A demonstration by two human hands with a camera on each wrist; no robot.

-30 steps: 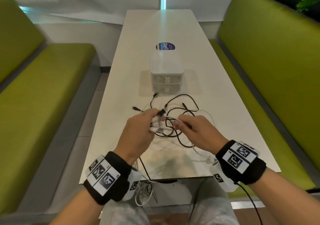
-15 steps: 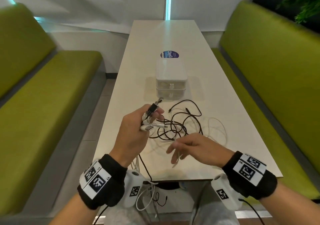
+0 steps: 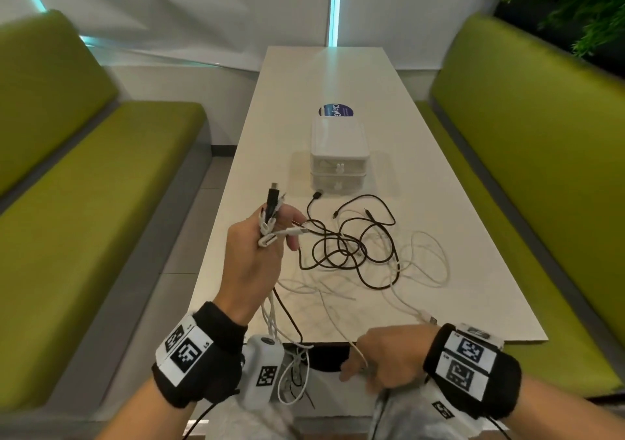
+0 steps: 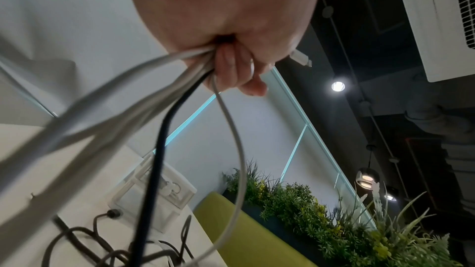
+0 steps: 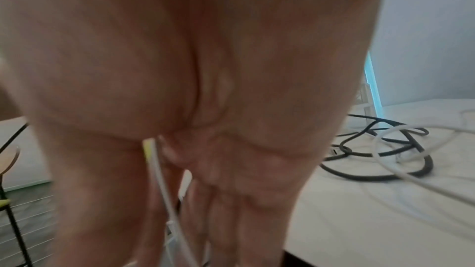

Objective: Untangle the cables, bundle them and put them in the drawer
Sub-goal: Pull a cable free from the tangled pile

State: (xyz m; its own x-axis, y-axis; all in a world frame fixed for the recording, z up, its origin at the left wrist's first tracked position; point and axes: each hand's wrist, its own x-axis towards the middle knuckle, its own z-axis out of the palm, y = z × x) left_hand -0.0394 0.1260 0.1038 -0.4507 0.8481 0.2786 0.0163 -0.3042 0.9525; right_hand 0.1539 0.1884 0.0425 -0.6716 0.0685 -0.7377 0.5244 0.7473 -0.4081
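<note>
Basically: left hand (image 3: 252, 263) clamps the gathered cable ends (image 3: 270, 216); right hand (image 3: 385, 355), below the tabletop (image 3: 473, 270) edge, pinches a white cable (image 3: 338, 324). Draw it slowly free of the black loops (image 3: 341, 247), without yanking.

Each forearm wears a black fabric wristband (image 3: 209, 355) carrying white panels printed with square black-and-white markers (image 3: 184, 351) (the left one lettered "L5"). A white camera box (image 3: 262, 372) with its own small marker hangs under each wrist, trailing a thin black cable (image 3: 199, 421). Light grey trousers (image 3: 416, 419) cover the legs. The hands are bare.
</note>
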